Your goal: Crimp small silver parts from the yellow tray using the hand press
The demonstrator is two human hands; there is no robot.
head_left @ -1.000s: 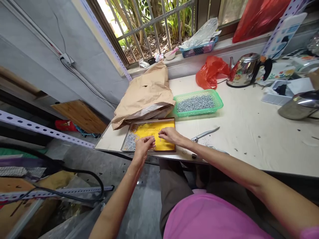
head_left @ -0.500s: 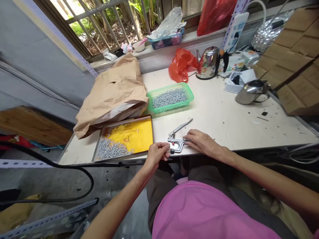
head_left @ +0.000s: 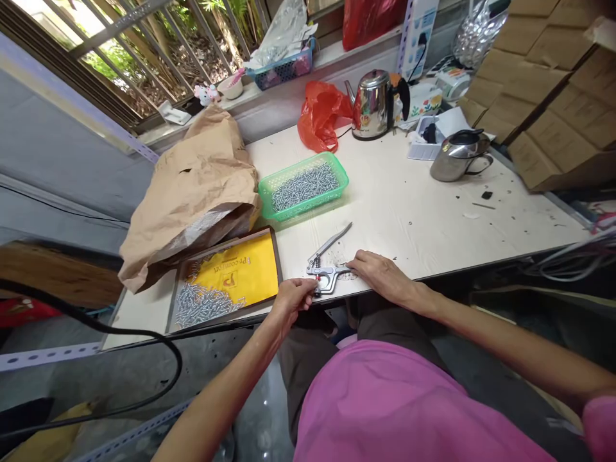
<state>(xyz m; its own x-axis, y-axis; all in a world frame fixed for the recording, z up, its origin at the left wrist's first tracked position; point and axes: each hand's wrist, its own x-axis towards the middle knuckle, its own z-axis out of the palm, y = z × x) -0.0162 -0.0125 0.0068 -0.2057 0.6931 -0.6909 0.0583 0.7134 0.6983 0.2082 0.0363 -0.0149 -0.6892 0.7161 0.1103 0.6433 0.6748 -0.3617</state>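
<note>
Silver snap-fastener pliers [head_left: 331, 274] with a spring and a small red part lie on the table near its front edge, handles spread. My left hand [head_left: 294, 298] is closed in a pinch right at the jaw, its fingertips overlapping the jaw's end. Whatever is between them is too small to make out. My right hand [head_left: 382, 274] rests on the table with its fingertips closed on the end of the lower handle. Left of my left hand, a shallow tray [head_left: 278, 263] holds a yellow sheet [head_left: 257, 263] and a heap of small silver metal pieces [head_left: 205, 305].
Behind the pliers stands a green basket [head_left: 342, 176] full of similar metal pieces. A brown paper bag [head_left: 192, 186] lies at the left. Farther back are a red plastic bag [head_left: 320, 115], a kettle [head_left: 373, 106], a steel pot [head_left: 457, 157] and cardboard [head_left: 534, 83].
The view has shifted, so the table's things appear farther left. My left fingertips have come closer to the pliers' jaw. My right hand stays at the handle end, with more of the handle showing.
</note>
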